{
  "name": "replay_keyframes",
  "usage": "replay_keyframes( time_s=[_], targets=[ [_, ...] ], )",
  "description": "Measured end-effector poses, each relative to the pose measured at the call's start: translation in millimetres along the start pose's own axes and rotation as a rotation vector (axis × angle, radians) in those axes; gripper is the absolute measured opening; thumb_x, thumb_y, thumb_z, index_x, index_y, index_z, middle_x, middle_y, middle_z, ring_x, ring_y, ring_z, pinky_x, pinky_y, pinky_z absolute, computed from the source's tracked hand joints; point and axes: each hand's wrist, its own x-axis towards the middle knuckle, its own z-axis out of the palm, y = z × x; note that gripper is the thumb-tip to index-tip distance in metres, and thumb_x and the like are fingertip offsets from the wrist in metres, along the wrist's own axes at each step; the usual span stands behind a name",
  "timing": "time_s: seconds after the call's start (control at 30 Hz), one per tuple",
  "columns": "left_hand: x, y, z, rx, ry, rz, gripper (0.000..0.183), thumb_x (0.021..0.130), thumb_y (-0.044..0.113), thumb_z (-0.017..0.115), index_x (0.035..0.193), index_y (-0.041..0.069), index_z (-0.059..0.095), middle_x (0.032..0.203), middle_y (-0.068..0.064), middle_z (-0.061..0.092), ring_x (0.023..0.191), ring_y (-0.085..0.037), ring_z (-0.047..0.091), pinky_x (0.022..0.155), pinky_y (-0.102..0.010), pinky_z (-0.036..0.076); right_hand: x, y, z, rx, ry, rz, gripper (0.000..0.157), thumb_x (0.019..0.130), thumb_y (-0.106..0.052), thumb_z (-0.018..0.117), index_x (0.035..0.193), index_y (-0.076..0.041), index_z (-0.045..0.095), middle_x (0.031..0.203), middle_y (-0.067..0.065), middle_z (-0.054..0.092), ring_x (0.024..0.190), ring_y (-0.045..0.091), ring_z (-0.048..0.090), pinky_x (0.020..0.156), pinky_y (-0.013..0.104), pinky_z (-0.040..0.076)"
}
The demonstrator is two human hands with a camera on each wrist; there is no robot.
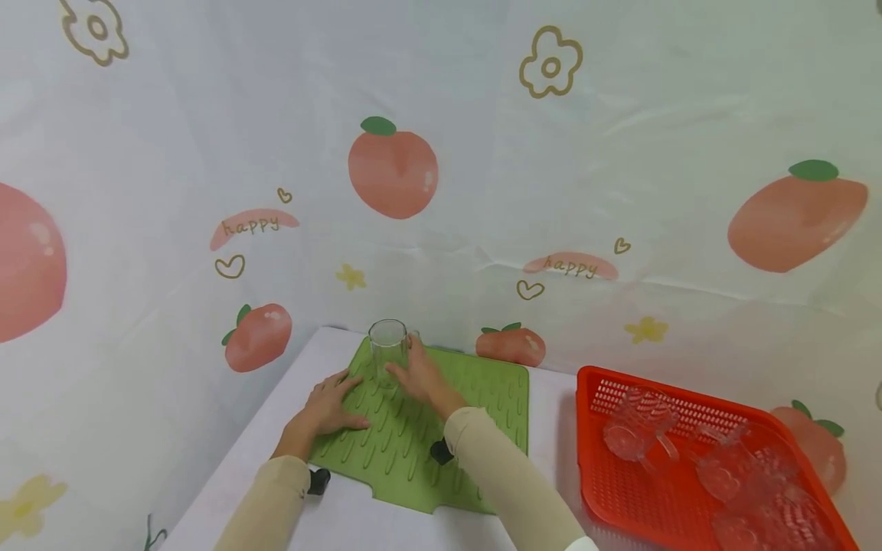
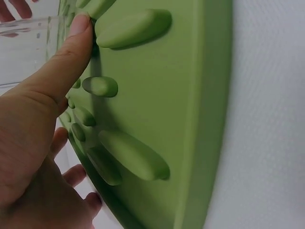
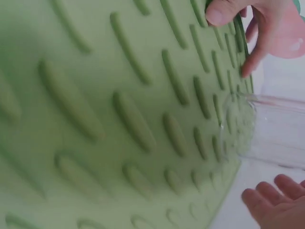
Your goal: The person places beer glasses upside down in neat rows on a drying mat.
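Observation:
A clear glass mug [image 1: 388,352] stands upright on the green ribbed drying mat [image 1: 482,383], near its far left corner. My right hand [image 1: 416,373] is at the mug's right side, by its handle, with thumb and fingers spread. In the right wrist view the fingers [image 3: 274,198] look relaxed, with a gap between them and the glass. My left hand [image 1: 329,409] rests at the mat's left edge, fingers spread. Its thumb [image 2: 62,62] lies along the raised ribs in the left wrist view, and the glass shows just behind it.
To the right sits a red plastic basket [image 1: 586,451] with several clear glass mugs [image 1: 641,428] lying in it. A white table [image 1: 234,474] carries the mat and basket. A fruit-printed white curtain [image 1: 455,268] hangs close behind and at the left.

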Motion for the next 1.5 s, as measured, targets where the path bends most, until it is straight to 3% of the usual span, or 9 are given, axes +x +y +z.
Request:
replay_keyframes(
  time_s=[0.27,0.43,0.6,0.73,0.87,1.1,1.5],
  targets=[
    [-3.7,-1.1,-2.3,-0.012,0.014,0.020,0.101,0.071,0.049,0.091,0.151,0.006,0.048,0.162,-0.031,0.029,0.141,-0.063,0.029,0.114,-0.075,0.026,-12.0,-5.9,-21.8,-0.214,-0.035,-0.018,0.086,0.103,-0.048,0.057,0.163,-0.003,0.014,0.165,0.025,0.028,0.150,0.039,0.038,0.118,0.052,0.041],
    [-2.0,1.7,-1.8,-0.023,-0.003,0.012,0.100,0.071,0.047,0.091,0.151,0.005,0.047,0.162,-0.030,0.028,0.143,-0.062,0.028,0.114,-0.075,0.027,-22.8,-6.0,-35.8,-0.420,0.001,-0.071,0.086,0.101,-0.053,0.056,0.161,-0.004,0.019,0.159,0.026,0.036,0.145,0.041,0.044,0.113,0.051,0.046],
    [-0.8,10.8,-4.4,-0.010,-0.022,-0.014,0.098,0.072,0.042,0.092,0.151,0.005,0.047,0.162,-0.029,0.028,0.143,-0.061,0.029,0.113,-0.076,0.028,-31.9,-6.3,-48.5,-0.612,0.029,-0.096,0.084,0.102,-0.059,0.051,0.161,-0.005,0.024,0.159,0.021,0.039,0.149,0.039,0.038,0.119,0.053,0.038],
    [-2.0,12.4,-5.8,0.001,-0.021,-0.013,0.097,0.072,0.041,0.092,0.151,0.005,0.048,0.162,-0.030,0.029,0.142,-0.062,0.030,0.112,-0.077,0.028,-40.7,-5.4,-54.3,-0.641,0.034,-0.073,0.088,0.100,-0.065,0.048,0.162,-0.010,0.022,0.164,0.019,0.033,0.153,0.043,0.030,0.121,0.063,0.031],
    [-0.8,8.7,-3.8,0.009,-0.017,-0.009,0.097,0.073,0.042,0.092,0.151,0.005,0.047,0.162,-0.030,0.029,0.142,-0.062,0.030,0.111,-0.077,0.028,-51.8,-2.2,-61.1,-0.683,0.066,-0.122,0.090,0.098,-0.068,0.050,0.163,-0.013,0.021,0.166,0.019,0.030,0.153,0.046,0.029,0.121,0.068,0.026],
    [1.6,6.6,-1.5,-0.001,-0.032,-0.018,0.098,0.074,0.042,0.091,0.153,0.005,0.045,0.163,-0.030,0.026,0.144,-0.061,0.027,0.113,-0.077,0.026,-66.0,0.2,-77.8,-0.780,0.067,-0.153,0.095,0.095,-0.075,0.045,0.165,-0.018,0.014,0.170,0.017,0.020,0.156,0.046,0.022,0.123,0.068,0.020],
    [-0.6,6.6,-3.5,0.018,-0.027,-0.013,0.098,0.075,0.044,0.090,0.152,0.005,0.045,0.163,-0.031,0.025,0.144,-0.063,0.027,0.111,-0.078,0.027,-98.1,8.6,-104.8,-0.696,0.100,-0.132,0.090,0.095,-0.072,0.048,0.164,-0.023,0.019,0.171,0.017,0.015,0.158,0.048,0.011,0.122,0.073,0.014]
  ],
)
